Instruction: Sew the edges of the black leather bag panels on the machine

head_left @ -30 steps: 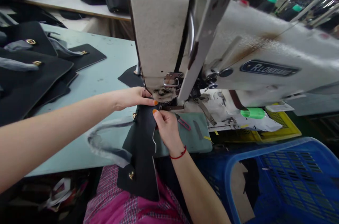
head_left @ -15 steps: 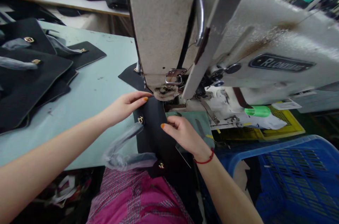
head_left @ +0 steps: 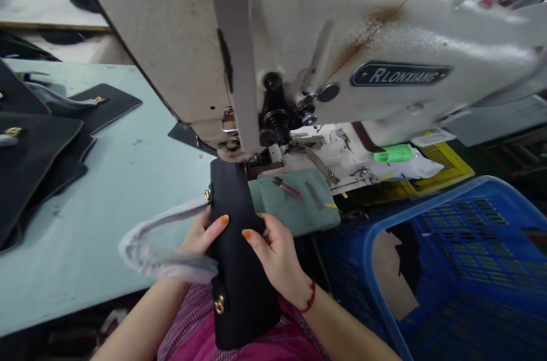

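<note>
Holding the black piece (head_left: 237, 258) on both sides, I have its far end just under the head of the big white sewing machine (head_left: 299, 25), and its near end is over my lap. My left hand (head_left: 197, 238) holds the left edge, thumb on top. My right hand (head_left: 276, 253) holds the right edge, thumb on top too. A wrapped strap (head_left: 139, 250) loops out to the left from two gold rings (head_left: 219, 304). More black pieces (head_left: 36, 164) lie on the tabletop (head_left: 123, 179). Pink snips (head_left: 288, 187) lie right of my piece, near a blue basket (head_left: 368, 253).
</note>
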The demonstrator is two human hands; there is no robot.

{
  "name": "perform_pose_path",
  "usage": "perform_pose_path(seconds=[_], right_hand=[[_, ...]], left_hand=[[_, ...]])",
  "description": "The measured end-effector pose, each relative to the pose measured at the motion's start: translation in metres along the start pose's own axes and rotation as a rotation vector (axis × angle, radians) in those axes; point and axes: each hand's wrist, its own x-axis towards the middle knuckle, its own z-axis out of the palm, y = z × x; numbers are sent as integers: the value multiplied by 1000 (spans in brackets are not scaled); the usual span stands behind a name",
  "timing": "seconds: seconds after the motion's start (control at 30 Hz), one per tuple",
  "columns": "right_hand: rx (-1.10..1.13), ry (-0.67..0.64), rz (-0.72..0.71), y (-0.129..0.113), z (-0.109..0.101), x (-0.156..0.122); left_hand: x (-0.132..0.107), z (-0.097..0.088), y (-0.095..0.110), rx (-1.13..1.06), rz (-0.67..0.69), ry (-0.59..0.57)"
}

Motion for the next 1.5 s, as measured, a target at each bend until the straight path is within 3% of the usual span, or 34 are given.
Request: perform_pose_path(seconds=[0.17, 0.3, 0.67, 0.93, 1.5], right_hand=[[-35, 36, -83, -9, -3, -1], [-52, 32, -118, -13, -6, 0], [267, -62, 127, -18, -11, 1], [304, -46, 175, -18, -9, 9], [475, -34, 189, -23, 4, 43]], left_hand=[[-14, 11, 21, -125, -168, 85], [-20, 13, 27, -89, -179, 138], [-34, 28, 48, -217, -228, 114], [-26, 25, 47, -181, -229, 115], [5, 21, 74, -144, -215, 103]])
